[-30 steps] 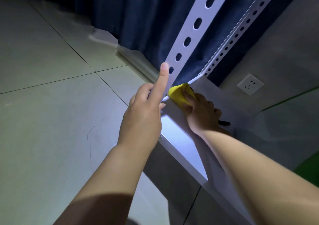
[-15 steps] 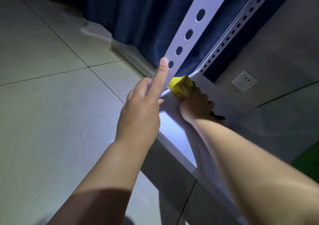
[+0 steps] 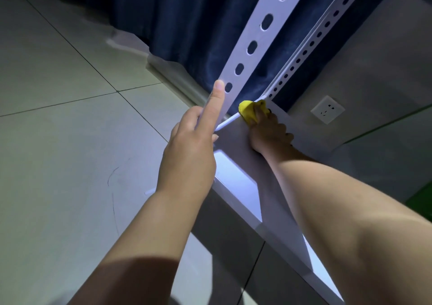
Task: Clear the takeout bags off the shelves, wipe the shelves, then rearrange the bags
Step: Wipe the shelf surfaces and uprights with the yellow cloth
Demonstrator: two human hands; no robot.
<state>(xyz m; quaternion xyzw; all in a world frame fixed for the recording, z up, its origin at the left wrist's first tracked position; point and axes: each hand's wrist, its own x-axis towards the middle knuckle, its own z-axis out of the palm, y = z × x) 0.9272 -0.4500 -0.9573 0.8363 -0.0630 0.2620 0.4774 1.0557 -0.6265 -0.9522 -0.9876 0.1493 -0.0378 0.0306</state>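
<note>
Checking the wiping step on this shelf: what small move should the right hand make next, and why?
Probably drag the yellow cloth back along the shelf toward its near end. The right hand grips it in the far corner, beside the rear upright, so no shelf is left ahead and the rest lies nearer. The left hand holds the front upright, steadying.

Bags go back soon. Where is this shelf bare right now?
The shelf is bare between the left hand on the perforated upright and the right forearm, down to its front edge. The far corner is crowded: the right hand holds the yellow cloth there.
</note>
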